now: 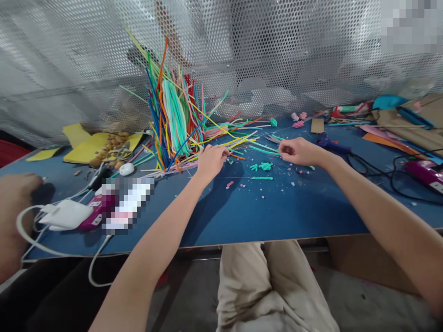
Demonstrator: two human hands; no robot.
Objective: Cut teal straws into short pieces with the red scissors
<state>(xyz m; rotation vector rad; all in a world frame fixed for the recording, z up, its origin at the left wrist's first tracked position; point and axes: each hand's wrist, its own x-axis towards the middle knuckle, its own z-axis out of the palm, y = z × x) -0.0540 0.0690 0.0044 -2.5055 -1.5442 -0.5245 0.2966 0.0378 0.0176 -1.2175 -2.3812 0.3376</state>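
My left hand is over the table beside the bundle of coloured pipe cleaners, fingers curled together; what they hold, if anything, is too small to make out. My right hand is curled into a pinch near green pipe cleaners and a pointed metal blade; its fingertips hide whatever they hold. Between the hands lie short cut green pieces. Nearer to me, a fuzzy green piece lies in line with a thin, pale wire or thread stretching left.
At left are a white charger, a phone, cables and another person's arm. Yellow paper lies behind. At right are a dark blue glue gun, its cord and a purple power strip. Perforated metal stands behind the table.
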